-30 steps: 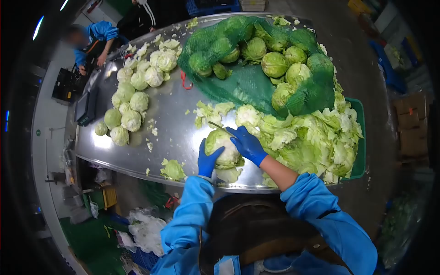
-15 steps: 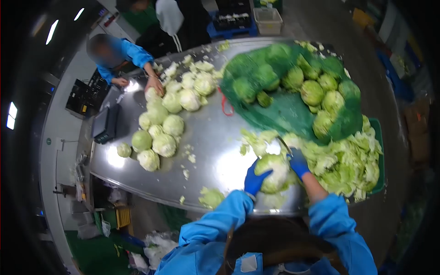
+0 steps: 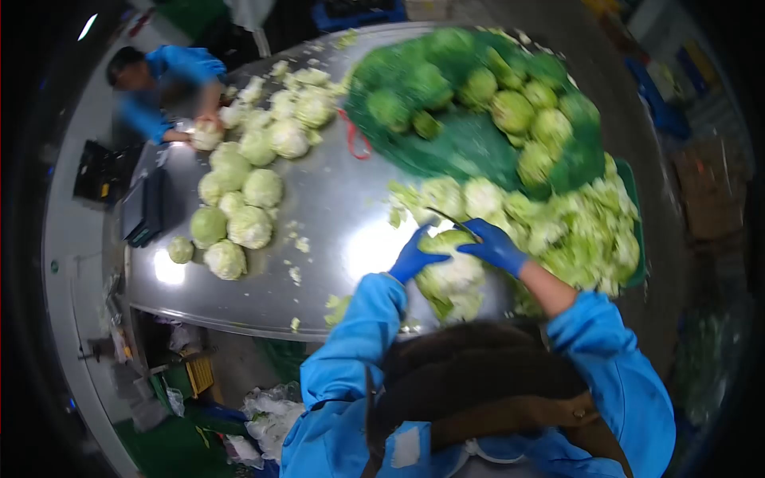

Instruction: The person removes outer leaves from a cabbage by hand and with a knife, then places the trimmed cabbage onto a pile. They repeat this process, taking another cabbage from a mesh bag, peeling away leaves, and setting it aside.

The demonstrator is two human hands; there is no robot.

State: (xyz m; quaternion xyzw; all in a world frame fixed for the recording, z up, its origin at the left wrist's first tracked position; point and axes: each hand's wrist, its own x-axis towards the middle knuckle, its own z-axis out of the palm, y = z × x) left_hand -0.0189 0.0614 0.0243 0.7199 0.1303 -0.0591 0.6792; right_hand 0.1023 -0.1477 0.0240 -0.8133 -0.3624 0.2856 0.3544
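Note:
A partly trimmed cabbage (image 3: pixel 456 276), pale on its near side with green outer leaves, stands on the metal table in front of me. Against its left side my left hand (image 3: pixel 413 256), in a blue glove, steadies it with the fingers curved round the leaves. My right hand (image 3: pixel 496 245), also gloved in blue, is at the upper right of the cabbage and grips a knife (image 3: pixel 448 218). The dark, thin blade points up and left over the top of the cabbage; its handle is hidden in the glove.
Loose leaves (image 3: pixel 594 247) heap up on the right over a green crate (image 3: pixel 631 177). Beyond lies a green net bag (image 3: pixel 470 151) of cabbages. Trimmed cabbages (image 3: pixel 249 227) cluster on the left of the table (image 3: pixel 323 215). A co-worker (image 3: pixel 171 88) holds a cabbage at the far left.
My view has shifted, so the table sits higher and further left. My right hand with the knife has moved over the top of the cabbage. The co-worker now holds a cabbage.

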